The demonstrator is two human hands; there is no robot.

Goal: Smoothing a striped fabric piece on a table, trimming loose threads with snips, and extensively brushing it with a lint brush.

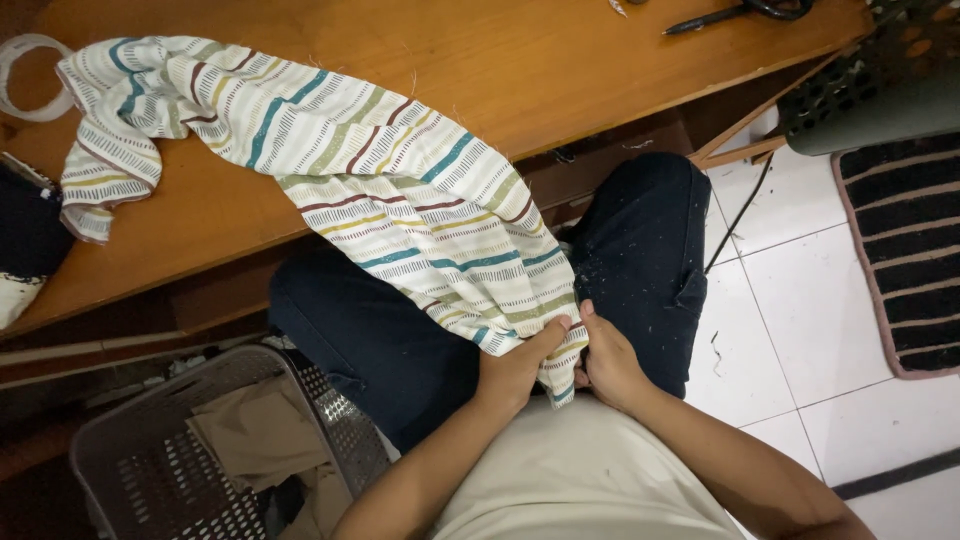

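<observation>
Striped cloth (400, 200) drapes from the wooden table (560, 70) down onto the lap; its near end sits bunched between both hands. Left hand (515, 370) fingers closed, pinching the cloth edge; right hand (610, 365) fingers closed on the same edge just beside it, thumb up. Looks like the close two-hand pinch keeps a short stretch of hem taut, while the table carries the rest of the weight. Grey plastic basket (200, 450) with beige fabric near left. Scissors (740, 12) far right on the table. Striped rug (905, 250) right, on white tile.
</observation>
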